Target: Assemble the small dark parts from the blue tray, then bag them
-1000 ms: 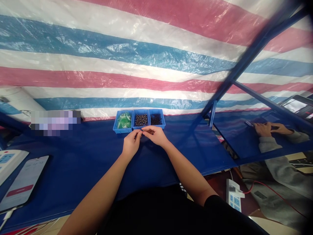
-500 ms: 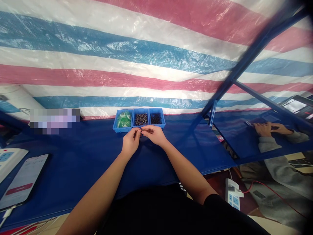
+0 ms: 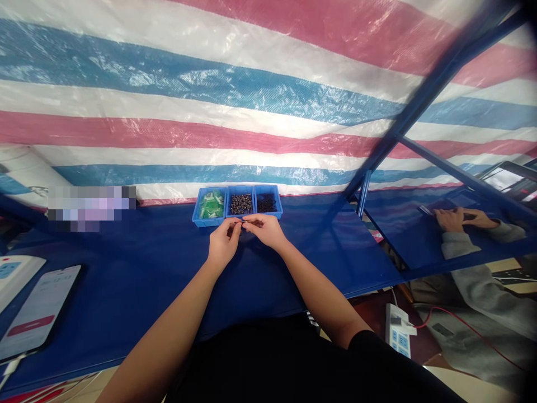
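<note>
Fingertips of the left hand point(image 3: 223, 243) and right hand point(image 3: 265, 230) pinch a tiny dark part point(image 3: 243, 223) between them. Its direction and long axis are too small to tell.

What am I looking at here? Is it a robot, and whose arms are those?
There's no robot! A person is working with two bare hands, and a camera worn on their head looks down past their own arms.

The left hand and right hand meet in the middle. Their fingers pinch a small piece, too tiny to make out.

Just beyond, three blue bins stand in a row on the blue table: green bits on the left, shiny little bits in the middle, dark bits on the right. A phone lies nearer, on the left.

Off to the right, those are another person's hands. Behind everything hangs a striped sheet.
</note>
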Demonstrator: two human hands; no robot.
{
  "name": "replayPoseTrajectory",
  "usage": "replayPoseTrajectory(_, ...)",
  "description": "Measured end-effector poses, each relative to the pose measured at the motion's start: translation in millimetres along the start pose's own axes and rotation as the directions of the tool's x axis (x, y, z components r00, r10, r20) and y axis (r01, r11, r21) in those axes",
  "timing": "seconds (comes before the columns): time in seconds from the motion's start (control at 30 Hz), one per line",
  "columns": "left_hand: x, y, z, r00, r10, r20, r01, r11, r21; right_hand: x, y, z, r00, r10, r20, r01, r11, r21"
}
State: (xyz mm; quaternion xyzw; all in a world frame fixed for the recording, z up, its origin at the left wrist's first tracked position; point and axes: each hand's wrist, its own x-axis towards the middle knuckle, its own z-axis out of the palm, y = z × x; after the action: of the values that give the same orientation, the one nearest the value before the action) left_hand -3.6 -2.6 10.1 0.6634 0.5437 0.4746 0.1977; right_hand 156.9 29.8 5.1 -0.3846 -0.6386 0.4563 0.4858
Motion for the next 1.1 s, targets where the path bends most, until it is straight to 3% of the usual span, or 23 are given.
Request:
replayPoseTrajectory(0.67,-1.3,-0.2,1.1,0.998,-0.057,0.027,0.058,0.998,-0.034,-0.8,0.4,2.6,1.0,-0.011,0.022,0.011,1.0,0.025)
replayPoseTrajectory(1.1,-1.5,1.1,-0.1,1.0,-0.011,0.021,0.011,1.0,-0.012,-1.0,-2.6,1.9,0.999,0.023,0.03,-0.023,1.0,-0.002)
